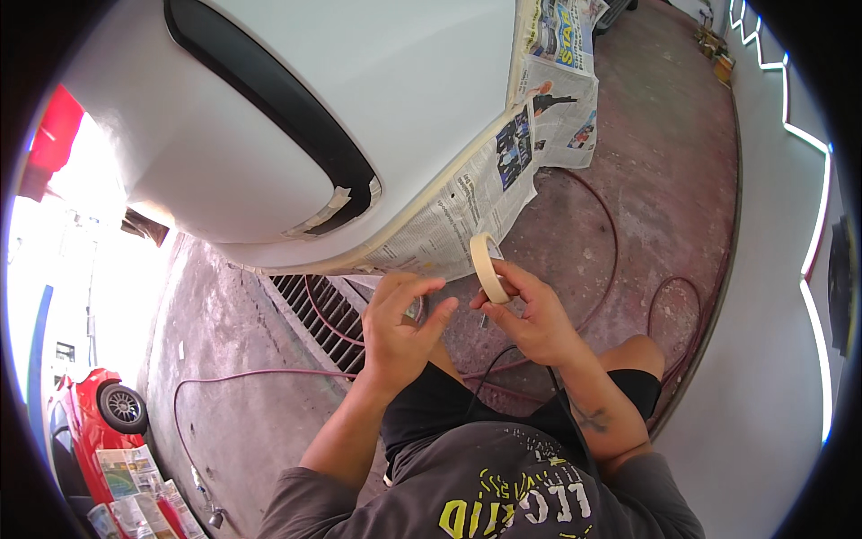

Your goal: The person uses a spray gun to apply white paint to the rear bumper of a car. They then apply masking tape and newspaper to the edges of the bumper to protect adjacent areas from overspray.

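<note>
A roll of cream masking tape (484,272) is gripped in my right hand (533,325), its fingers and thumb closed on the lower part of the ring. To the left of it, my left hand (400,332) is raised with thumb and fingers apart, and I see nothing held in it. Just beyond both hands, a newspaper sheet (446,216) hangs along the lower edge of a pale car body panel (422,81). A strip of tape (449,180) runs where paper meets panel. Whether my left fingertips touch the paper cannot be told.
A black trim piece (269,103) curves across the panel. A floor drain grate (314,314) lies under the car's edge. Reddish hoses (260,372) snake over the concrete floor (655,180). A red car (94,413) stands at lower left, a grey wall (763,359) at right.
</note>
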`<state>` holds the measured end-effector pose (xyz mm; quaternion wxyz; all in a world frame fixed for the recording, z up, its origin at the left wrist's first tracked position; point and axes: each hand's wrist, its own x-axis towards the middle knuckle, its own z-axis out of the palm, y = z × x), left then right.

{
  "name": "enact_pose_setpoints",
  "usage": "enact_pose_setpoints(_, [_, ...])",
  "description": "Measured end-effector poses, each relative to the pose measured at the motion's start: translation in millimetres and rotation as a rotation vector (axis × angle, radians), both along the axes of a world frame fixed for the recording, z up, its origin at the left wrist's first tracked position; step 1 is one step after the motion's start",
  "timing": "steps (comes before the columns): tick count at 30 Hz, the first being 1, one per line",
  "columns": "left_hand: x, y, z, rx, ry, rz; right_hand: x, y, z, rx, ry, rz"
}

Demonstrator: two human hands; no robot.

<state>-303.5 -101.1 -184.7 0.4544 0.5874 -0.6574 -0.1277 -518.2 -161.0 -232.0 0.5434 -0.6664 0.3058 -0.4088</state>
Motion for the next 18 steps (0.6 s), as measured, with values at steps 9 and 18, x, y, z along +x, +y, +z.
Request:
enact_pose_setpoints(9, [-5.8, -16.4, 2.9, -0.08, -0.252, -0.23, 10.8, 8.2, 4.8, -0.288, 0.347, -0.059])
enact_pose_setpoints(18, [-5.0, -7.7, -46.2, 0.099, -0.129, -0.288, 19.2, 26.2, -24.2, 0.008, 0.358, -0.124])
